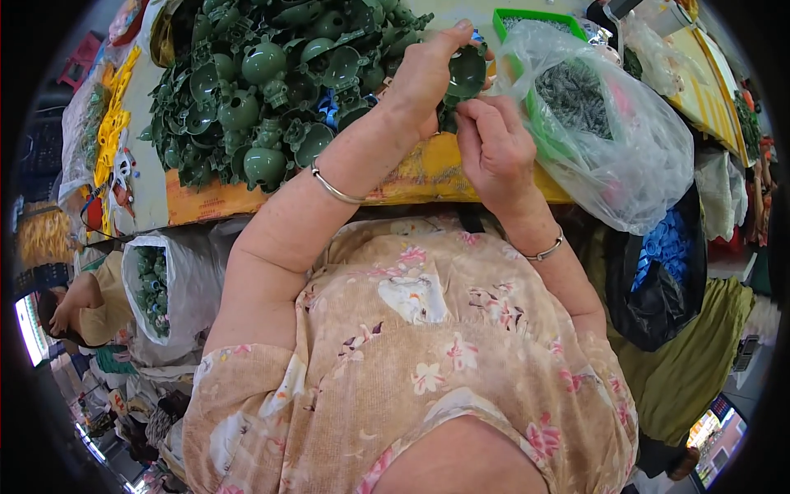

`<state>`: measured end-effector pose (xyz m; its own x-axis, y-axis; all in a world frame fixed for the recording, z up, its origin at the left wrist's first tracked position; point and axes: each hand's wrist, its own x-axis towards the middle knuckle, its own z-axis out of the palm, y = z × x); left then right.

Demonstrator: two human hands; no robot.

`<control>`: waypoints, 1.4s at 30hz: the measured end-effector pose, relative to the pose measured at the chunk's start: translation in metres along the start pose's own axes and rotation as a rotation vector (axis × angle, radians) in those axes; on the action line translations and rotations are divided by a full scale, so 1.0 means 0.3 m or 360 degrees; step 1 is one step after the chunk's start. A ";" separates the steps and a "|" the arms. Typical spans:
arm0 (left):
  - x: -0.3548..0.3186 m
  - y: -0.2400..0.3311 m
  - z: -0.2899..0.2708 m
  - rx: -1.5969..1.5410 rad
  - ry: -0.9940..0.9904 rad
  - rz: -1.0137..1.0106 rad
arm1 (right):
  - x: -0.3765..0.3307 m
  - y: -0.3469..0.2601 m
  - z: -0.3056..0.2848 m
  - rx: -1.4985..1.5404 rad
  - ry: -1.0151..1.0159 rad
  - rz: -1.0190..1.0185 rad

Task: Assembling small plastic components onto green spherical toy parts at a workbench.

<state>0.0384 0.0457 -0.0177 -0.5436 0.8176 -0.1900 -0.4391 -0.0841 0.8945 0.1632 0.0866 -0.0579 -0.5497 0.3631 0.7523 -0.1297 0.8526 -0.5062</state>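
Note:
My left hand point(424, 78) reaches across the near edge of the table, its fingers closed round a dark green round plastic part point(467, 76) with a hollow, cup-like face. Just below it, my right hand point(498, 148) is closed in a pinch against the lower end of that part. Whatever lies between the right fingertips is too small and hidden to make out. A large heap of similar green plastic parts point(265, 62), some round and some cup-shaped, lies left of my hands. Beside my right hand, a clear plastic bag point(638, 148) holds many small grey pieces point(574, 99).
A bright green tray point(539, 15) stands at the back. Yellow plastic pieces point(117, 123) lie at the far left. Below the table edge hang a white bag point(185, 280) of green parts and a black bag point(650, 309) of blue pieces. Another person point(99, 300) sits at left.

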 end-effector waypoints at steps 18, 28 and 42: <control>0.084 -0.041 -0.102 0.0008 -0.0001 -0.0175 | 0.046 0.068 -0.061 0.0998 -0.0230 0.0794; 0.369 0.162 -0.104 0.1054 -0.0018 0.0609 | -0.029 0.118 -0.040 -0.0218 -0.0548 0.0228; 0.659 0.342 -0.146 0.2400 0.0133 0.0188 | -0.063 0.097 -0.047 -0.0457 -0.0662 0.0296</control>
<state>-0.1455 0.1739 0.0189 -0.5826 0.8102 -0.0650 0.7023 0.5420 0.4615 0.1814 0.1098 -0.0810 -0.8299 0.3879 0.4010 0.1998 0.8777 -0.4356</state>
